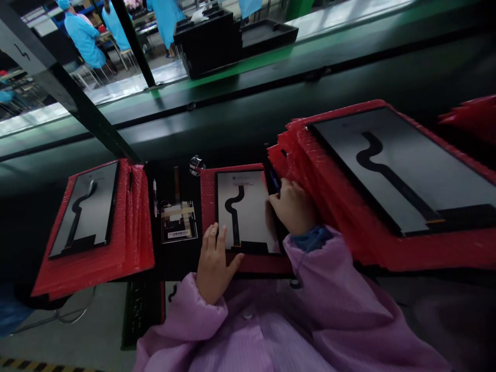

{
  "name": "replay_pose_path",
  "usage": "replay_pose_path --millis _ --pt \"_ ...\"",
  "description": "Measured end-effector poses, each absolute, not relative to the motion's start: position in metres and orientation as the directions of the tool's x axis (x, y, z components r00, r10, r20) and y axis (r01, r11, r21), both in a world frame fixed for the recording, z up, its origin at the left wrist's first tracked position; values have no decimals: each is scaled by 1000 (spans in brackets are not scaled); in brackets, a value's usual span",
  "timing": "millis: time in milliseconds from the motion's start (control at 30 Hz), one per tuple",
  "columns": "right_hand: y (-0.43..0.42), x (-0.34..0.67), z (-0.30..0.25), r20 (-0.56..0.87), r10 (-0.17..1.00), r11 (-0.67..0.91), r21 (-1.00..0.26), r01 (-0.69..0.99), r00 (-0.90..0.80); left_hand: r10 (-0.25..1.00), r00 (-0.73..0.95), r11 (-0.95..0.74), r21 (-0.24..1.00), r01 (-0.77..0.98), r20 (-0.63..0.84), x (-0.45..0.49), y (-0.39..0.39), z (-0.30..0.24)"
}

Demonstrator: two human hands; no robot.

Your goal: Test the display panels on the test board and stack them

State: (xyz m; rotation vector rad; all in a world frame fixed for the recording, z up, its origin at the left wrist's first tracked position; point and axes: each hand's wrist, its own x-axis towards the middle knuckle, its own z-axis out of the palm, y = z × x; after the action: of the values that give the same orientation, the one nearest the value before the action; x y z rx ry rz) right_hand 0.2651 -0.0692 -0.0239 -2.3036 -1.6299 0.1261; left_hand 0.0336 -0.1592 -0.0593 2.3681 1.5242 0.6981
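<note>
While the table [248, 129] runs dark across the view, a tall stack [372, 243] of red sleeves sits at three o'clock and a lower pile [132, 227] at nine. Between them lies a panel [248, 212]. At its five-o'clock edge, the right hand [294, 206] grips a blue pen [274, 181]; at seven o'clock, the left hand [213, 263] lies flat, fingers spread, grasping nothing.
</note>
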Motion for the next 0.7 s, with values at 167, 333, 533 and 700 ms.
replay_pose_path --millis 167,333,533,700 --pt "-123 261 7 28 958 -108 -887 449 286 897 265 -437 618 653 353 32 -166 -39" --pt "-174 226 27 -60 989 -64 -997 31 132 893 439 -301 858 416 100 39 -182 -5" --pt "-192 203 18 -62 997 -62 -998 9 37 827 558 -218 880 422 -63 49 -188 6" --pt "-207 203 22 -21 980 -33 -998 56 199 664 694 127 957 260 -277 44 -185 32"
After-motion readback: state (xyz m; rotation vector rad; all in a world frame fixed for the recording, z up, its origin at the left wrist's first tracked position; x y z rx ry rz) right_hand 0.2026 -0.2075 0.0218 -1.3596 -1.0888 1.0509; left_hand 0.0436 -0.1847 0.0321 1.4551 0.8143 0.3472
